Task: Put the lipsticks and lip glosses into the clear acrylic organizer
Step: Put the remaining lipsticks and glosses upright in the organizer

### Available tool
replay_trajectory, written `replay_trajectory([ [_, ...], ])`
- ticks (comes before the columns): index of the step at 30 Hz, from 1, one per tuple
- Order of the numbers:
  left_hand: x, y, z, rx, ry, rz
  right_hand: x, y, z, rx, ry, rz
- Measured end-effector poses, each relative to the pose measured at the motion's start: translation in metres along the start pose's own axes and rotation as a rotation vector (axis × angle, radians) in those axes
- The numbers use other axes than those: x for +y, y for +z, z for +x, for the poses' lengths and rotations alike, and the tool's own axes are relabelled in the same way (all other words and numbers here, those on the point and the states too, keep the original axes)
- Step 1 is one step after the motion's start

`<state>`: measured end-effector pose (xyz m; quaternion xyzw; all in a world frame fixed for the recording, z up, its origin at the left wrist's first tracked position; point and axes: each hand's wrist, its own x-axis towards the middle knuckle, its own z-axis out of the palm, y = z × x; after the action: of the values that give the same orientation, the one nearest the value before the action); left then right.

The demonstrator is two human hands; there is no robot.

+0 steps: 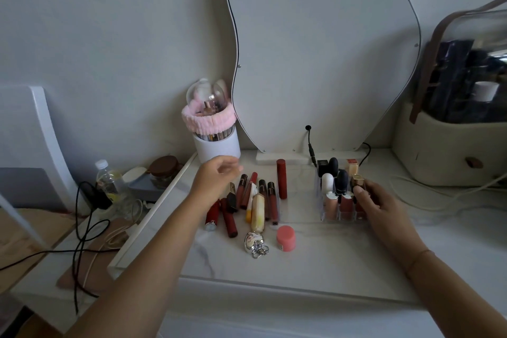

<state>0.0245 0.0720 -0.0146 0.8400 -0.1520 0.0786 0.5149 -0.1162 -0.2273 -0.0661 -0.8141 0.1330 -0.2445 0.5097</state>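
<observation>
Both outstretched: right hand [381, 206] pinches gold lipstick [357, 179], left hand [214, 181] hovers loose.

Worktop [315, 261]: white marble, veined in grey. Near its left edge, dark red and brown glosses [272, 200] are shown with a yellow tube [248, 214] and a cream, marbled stick [258, 212]; behind them, a red lipstick [281, 178]. A pink jar [286, 237] is set nearer the front edge. In the clear organizer [325, 215], black caps [333, 165], a white cap [327, 181] and a gold lipstick [357, 180] are seen. The white pot [216, 148] is banded in pink.
</observation>
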Motion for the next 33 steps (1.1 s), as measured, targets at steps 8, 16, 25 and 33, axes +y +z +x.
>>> replay_trajectory([
  [8, -0.043, -0.016, 0.008, -0.089, -0.272, 0.166, 0.005, 0.001, 0.002, 0.02, -0.002, -0.033],
  [16, -0.039, 0.004, 0.029, -0.169, -0.342, 0.256, 0.005, 0.002, 0.001, 0.046, 0.0, -0.019],
  [25, -0.011, 0.003, 0.034, -0.055, -0.249, -0.079, 0.005, 0.0, 0.001, 0.033, -0.006, 0.02],
  [33, 0.079, 0.003, 0.033, -0.134, 0.084, -0.414, 0.007, 0.001, 0.001, 0.014, -0.007, 0.032],
])
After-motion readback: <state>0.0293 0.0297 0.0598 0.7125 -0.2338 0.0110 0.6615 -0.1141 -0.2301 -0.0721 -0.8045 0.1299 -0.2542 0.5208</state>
